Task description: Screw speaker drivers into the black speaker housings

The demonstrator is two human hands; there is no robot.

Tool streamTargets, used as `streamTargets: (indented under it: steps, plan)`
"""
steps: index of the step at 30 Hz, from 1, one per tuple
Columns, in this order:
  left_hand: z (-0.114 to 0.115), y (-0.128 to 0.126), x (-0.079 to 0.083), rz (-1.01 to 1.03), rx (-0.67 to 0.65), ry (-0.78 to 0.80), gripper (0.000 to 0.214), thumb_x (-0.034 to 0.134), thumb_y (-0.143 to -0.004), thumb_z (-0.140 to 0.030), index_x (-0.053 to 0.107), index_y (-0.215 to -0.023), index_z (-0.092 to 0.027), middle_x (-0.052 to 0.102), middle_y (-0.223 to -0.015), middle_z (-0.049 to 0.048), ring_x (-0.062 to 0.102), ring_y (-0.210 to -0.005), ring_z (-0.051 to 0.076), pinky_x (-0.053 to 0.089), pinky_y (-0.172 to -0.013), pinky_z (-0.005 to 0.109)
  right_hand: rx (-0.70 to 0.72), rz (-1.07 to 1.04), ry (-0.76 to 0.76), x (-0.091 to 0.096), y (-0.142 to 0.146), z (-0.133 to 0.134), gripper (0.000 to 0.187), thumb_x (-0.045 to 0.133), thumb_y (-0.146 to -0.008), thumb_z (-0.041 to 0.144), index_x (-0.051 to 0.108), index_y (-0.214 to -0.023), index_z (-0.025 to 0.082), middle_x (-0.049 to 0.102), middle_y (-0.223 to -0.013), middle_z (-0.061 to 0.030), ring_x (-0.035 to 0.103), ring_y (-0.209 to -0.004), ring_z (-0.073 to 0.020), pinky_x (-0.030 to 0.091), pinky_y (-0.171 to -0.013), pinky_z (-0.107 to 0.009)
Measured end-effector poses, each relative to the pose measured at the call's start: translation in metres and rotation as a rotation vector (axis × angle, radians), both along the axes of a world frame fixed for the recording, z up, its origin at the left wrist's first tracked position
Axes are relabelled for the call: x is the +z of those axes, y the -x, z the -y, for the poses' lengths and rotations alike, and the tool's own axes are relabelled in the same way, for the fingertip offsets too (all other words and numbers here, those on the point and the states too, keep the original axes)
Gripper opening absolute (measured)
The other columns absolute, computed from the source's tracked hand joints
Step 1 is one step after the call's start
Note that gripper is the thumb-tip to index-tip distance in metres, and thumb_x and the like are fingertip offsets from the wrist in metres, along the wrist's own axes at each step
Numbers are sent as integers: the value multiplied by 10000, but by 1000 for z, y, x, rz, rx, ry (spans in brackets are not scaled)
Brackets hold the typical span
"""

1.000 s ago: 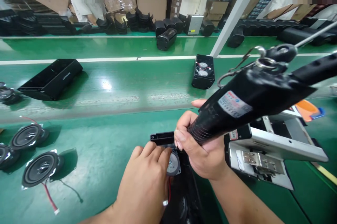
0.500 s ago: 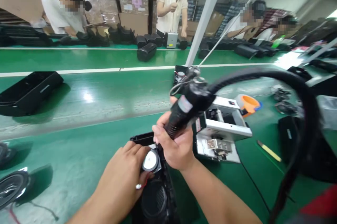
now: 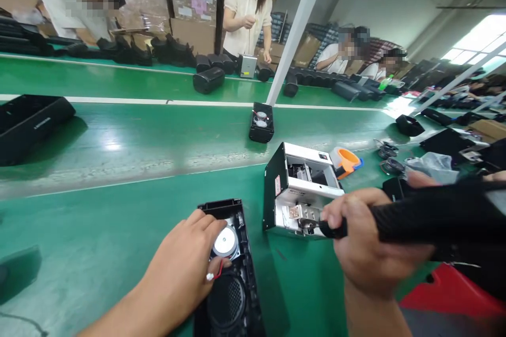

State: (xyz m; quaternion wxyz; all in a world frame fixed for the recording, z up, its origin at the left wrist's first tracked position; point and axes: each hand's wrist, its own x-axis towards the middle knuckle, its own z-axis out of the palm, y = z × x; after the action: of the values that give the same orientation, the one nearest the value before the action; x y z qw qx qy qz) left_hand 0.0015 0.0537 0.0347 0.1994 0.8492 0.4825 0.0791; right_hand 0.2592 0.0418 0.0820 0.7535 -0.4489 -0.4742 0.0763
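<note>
My left hand [image 3: 185, 263] rests on a black speaker housing [image 3: 233, 273] lying on the green bench, fingers around a small round silver speaker driver [image 3: 225, 242] with a red wire. My right hand [image 3: 367, 247] grips a black electric screwdriver [image 3: 427, 218], held level, its tip at the slot of a white and black screw feeder box [image 3: 296, 189] just right of the housing.
An orange tape roll [image 3: 345, 160] lies behind the feeder. On the conveyor belt stand a small black speaker unit [image 3: 261, 122] and a long black housing [image 3: 27, 123]. A white post [image 3: 296, 26] rises beyond. Other people work at the far bench. Black parts lie at right.
My right hand has swung the screwdriver from over the speaker housing to the right, down to the feeder box. The view has turned right. My left hand stays on the driver.
</note>
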Motion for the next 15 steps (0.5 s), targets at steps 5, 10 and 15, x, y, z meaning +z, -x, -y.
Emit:
streamTargets:
  steps: [5, 10, 15]
  plan:
    - [4, 6, -1, 58, -31, -12, 408, 650, -963, -114, 712, -1363, -171, 770, -1274, 134, 680, -1172, 352, 630, -970, 538, 76, 32, 117, -10, 5, 3, 592, 843, -992, 212, 549, -1501, 280, 635, -714, 100, 567, -503, -157, 551, -554, -338]
    - [2, 4, -3, 52, -31, 3, 433, 650, -955, -141, 708, -1383, -182, 781, -1277, 127, 693, -1190, 366, 642, -959, 559, 233, -86, 223, -16, 8, 25, 621, 812, -1022, 215, 536, -1573, 289, 591, -678, 98, 531, -479, -130, 537, -486, -269]
    - [4, 21, -35, 232, -41, -239, 375, 663, -1009, -321, 714, -1380, -326, 809, -1308, 61, 769, -1136, 348, 658, -909, 515, 265, -258, 242, -17, 22, 39, 546, 791, -1074, 314, 479, -1523, 322, 613, -779, 92, 569, -511, -96, 531, -497, -210]
